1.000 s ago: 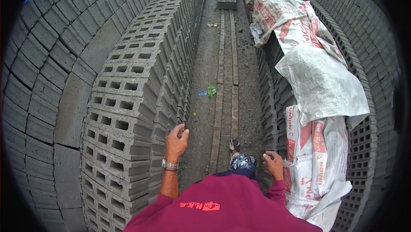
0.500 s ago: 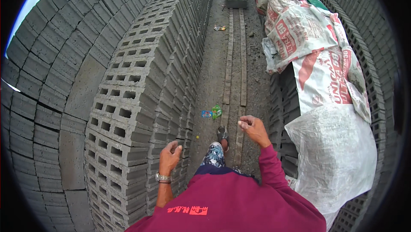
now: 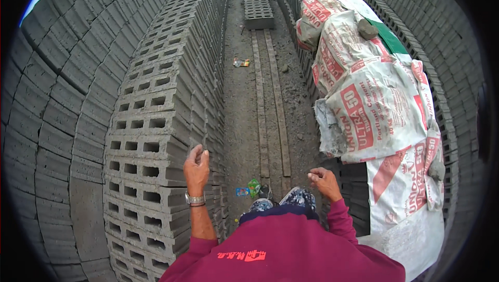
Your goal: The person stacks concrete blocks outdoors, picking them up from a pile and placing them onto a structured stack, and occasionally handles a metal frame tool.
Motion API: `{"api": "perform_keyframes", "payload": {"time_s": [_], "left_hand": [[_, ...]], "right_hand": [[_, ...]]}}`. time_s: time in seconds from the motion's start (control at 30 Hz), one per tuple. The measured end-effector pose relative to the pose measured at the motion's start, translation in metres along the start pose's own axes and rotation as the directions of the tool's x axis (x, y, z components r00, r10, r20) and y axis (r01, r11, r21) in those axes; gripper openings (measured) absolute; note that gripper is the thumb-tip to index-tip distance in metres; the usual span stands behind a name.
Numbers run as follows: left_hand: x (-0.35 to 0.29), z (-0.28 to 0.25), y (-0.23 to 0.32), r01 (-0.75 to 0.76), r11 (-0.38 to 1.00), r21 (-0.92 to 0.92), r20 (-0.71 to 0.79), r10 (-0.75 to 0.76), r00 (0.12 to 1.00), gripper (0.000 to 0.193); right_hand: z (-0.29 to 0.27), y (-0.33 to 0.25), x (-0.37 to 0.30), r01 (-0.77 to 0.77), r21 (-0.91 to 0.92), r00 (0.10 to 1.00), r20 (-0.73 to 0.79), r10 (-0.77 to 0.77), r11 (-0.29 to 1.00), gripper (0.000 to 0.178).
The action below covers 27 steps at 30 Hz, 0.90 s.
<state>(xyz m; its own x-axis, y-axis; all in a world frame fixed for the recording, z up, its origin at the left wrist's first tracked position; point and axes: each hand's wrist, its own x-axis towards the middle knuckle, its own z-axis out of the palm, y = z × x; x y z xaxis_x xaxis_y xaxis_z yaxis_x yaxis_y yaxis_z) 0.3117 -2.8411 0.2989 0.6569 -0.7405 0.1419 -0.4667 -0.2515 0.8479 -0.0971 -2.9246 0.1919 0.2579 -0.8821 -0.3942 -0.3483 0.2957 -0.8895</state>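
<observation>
Loosely curled fingers, thumb apart, nothing visible in the grip: so stands the left hand (image 3: 196,171) at ten o'clock. It is just beside the left stack (image 3: 165,135) of hollow blocks; whether it touches, I cannot tell. At one o'clock the right hand (image 3: 323,182) is half closed, holding nothing that shows, close to the dark right stack (image 3: 356,191) and the bags (image 3: 384,110) draped over it.

Swinging the left wrist out toward nine could scrape it on rough block corners. The strips (image 3: 261,110) running to twelve could catch a toe, and the green wrapper (image 3: 254,188), by the shoe (image 3: 265,192), might slip underfoot. Tugging the bags could roll off the stone (image 3: 367,29) at one o'clock.

Edges hem both sides: the left stack from eight to eleven, the right stack and bags from four round to twelve. Room for moving is mostly along the lane (image 3: 239,115) toward twelve, up to the low block row (image 3: 259,9) lying across its far part.
</observation>
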Motion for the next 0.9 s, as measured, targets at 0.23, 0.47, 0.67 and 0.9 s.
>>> {"api": "perform_keyframes", "payload": {"time_s": [0.23, 0.47, 0.67, 0.9], "left_hand": [[0.221, 0.008, 0.030, -0.149, 0.861, 0.487, -0.420, 0.380, 0.825, 0.039], [0.315, 0.016, -0.087, 0.300, 0.504, 0.810, -0.491, 0.305, 0.816, 0.051], [0.284, 0.094, -0.056, -0.059, 0.527, 0.848, -0.297, 0.564, 0.770, 0.030], [0.271, 0.210, -0.059, -0.485, 0.608, 0.629, 0.124, 0.537, 0.834, 0.030]], "right_hand": [[0.000, -0.065, 0.121, -0.090, 0.030, 0.993, -0.074, 0.092, 0.995, 0.040], [-0.024, -0.122, 0.277, 0.115, -0.104, 0.991, -0.061, -0.122, 0.988, 0.044], [-0.093, -0.170, 0.303, 0.200, 0.031, 0.862, -0.481, -0.161, 0.979, 0.038], [-0.157, -0.130, 0.190, 0.186, 0.031, 0.432, -0.900, -0.053, 0.982, 0.029]]}}
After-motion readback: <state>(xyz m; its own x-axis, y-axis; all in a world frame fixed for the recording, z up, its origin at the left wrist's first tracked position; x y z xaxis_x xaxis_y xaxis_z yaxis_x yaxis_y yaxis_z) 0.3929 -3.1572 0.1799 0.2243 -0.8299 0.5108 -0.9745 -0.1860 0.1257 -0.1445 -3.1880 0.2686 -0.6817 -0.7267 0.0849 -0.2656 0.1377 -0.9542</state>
